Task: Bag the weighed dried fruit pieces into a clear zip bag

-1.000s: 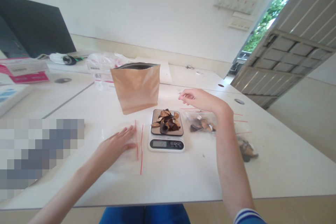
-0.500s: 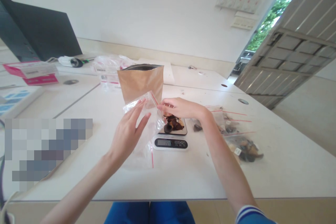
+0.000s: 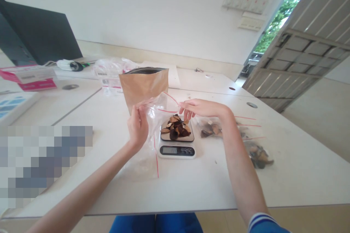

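My left hand (image 3: 138, 125) is closed on one side of a clear zip bag (image 3: 158, 107) with a red seal line. At the bag's mouth, my right hand (image 3: 201, 108) pinches the edge beside the red line; the mouth is spread open. Below the bag, brown dried pieces (image 3: 176, 127) lie heaped on the plate of a small digital scale (image 3: 177, 151). The scale's display is lit, but its digits are blurred. Behind my left hand stands an open brown paper pouch (image 3: 144, 87). Another clear zip bag (image 3: 144, 165) lies flat left of the scale.
Filled zip bags (image 3: 258, 154) of dried pieces lie right of the scale, partly under my right forearm. Farther back are wrapped boxes (image 3: 112, 76), a pink and white box (image 3: 35, 76) and a dark monitor (image 3: 41, 32). A metal door (image 3: 306, 54) is at the right.
My left hand has gone from fingers outstretched against the bag to gripping its side. My right hand has moved right, and the bag's mouth is now spread above the scale.
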The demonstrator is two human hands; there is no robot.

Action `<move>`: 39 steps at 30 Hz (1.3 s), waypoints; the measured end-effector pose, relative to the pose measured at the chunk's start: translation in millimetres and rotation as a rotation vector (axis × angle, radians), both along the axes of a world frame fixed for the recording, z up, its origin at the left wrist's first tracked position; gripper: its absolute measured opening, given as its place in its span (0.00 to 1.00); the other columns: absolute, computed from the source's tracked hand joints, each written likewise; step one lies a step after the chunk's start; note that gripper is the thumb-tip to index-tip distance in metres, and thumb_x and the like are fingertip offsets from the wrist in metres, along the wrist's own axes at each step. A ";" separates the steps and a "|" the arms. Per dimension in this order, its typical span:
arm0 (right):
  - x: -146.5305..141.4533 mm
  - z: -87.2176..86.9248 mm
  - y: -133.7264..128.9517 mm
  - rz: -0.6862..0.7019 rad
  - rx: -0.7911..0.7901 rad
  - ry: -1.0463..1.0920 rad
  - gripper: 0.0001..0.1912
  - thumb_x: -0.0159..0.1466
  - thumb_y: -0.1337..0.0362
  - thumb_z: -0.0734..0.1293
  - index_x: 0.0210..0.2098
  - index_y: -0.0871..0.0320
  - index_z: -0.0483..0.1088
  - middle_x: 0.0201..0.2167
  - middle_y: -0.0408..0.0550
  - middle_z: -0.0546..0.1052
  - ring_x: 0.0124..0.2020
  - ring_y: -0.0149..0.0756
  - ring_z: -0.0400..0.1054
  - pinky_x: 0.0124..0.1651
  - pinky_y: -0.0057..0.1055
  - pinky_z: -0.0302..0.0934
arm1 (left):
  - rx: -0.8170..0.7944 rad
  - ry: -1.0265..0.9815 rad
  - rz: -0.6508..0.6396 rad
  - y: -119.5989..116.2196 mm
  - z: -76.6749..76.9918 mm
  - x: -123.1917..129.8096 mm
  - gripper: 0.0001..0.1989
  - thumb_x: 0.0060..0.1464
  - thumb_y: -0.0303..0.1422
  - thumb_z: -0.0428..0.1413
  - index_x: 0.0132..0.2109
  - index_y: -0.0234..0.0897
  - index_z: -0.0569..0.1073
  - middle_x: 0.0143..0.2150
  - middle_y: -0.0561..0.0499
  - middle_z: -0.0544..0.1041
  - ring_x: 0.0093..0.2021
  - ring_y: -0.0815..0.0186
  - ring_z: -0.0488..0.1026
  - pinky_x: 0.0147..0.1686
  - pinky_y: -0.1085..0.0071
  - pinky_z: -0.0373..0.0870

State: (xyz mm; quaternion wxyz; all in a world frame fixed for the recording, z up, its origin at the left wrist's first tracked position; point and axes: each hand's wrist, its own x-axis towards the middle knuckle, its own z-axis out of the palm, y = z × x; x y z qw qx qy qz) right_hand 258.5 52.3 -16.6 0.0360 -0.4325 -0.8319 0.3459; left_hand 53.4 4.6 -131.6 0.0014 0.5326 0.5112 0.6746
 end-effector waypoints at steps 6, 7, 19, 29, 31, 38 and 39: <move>21.9 -11.5 16.3 -0.148 -0.006 -0.281 0.34 0.57 0.53 0.70 0.58 0.61 0.60 0.57 0.60 0.68 0.54 0.44 0.68 0.53 0.36 0.63 | -0.141 -0.199 0.020 7.6 -28.5 -7.7 0.22 0.63 0.48 0.39 0.41 0.36 0.69 0.40 0.46 0.75 0.42 0.62 0.72 0.47 0.64 0.66; 20.3 -15.8 18.8 -0.152 -0.033 -0.340 0.38 0.54 0.54 0.72 0.60 0.61 0.59 0.60 0.61 0.66 0.55 0.46 0.66 0.53 0.37 0.62 | -0.152 -0.224 0.017 7.8 -31.2 -7.8 0.22 0.63 0.48 0.39 0.41 0.36 0.69 0.41 0.45 0.75 0.43 0.62 0.72 0.48 0.64 0.66; -25.3 -41.3 15.6 -0.066 0.019 -0.576 0.42 0.39 0.59 0.78 0.52 0.58 0.66 0.43 0.54 0.78 0.36 0.42 0.75 0.32 0.30 0.68 | -0.215 -0.293 -0.021 5.6 -34.0 -4.2 0.21 0.62 0.47 0.40 0.43 0.37 0.69 0.44 0.44 0.73 0.48 0.60 0.70 0.53 0.61 0.63; -33.1 -35.7 7.5 -0.097 0.110 -0.629 0.15 0.45 0.73 0.71 0.35 0.62 0.74 0.29 0.53 0.79 0.32 0.45 0.75 0.28 0.31 0.66 | -0.191 -0.275 -0.031 5.8 -33.9 -4.3 0.18 0.63 0.44 0.40 0.41 0.39 0.68 0.41 0.46 0.73 0.44 0.62 0.70 0.51 0.64 0.64; -31.7 -36.5 8.8 -0.093 0.092 -0.601 0.16 0.45 0.73 0.71 0.36 0.61 0.74 0.28 0.50 0.79 0.30 0.42 0.75 0.27 0.29 0.65 | -0.195 -0.278 -0.034 6.1 -34.3 -4.6 0.18 0.63 0.44 0.39 0.42 0.38 0.69 0.42 0.46 0.73 0.46 0.62 0.70 0.51 0.63 0.64; -13.1 -27.3 11.5 -0.084 0.070 -0.422 0.15 0.47 0.75 0.67 0.36 0.60 0.71 0.30 0.48 0.79 0.30 0.36 0.73 0.27 0.26 0.63 | -0.216 -0.272 -0.020 4.4 -36.6 -4.9 0.22 0.62 0.47 0.39 0.46 0.37 0.69 0.48 0.42 0.73 0.51 0.57 0.69 0.54 0.60 0.63; -8.8 -24.0 11.3 -0.084 0.073 -0.377 0.14 0.49 0.75 0.66 0.36 0.59 0.70 0.32 0.47 0.78 0.31 0.34 0.73 0.29 0.25 0.63 | -0.231 -0.266 -0.015 3.7 -36.8 -4.7 0.22 0.62 0.47 0.39 0.45 0.37 0.69 0.47 0.42 0.74 0.50 0.57 0.70 0.53 0.60 0.64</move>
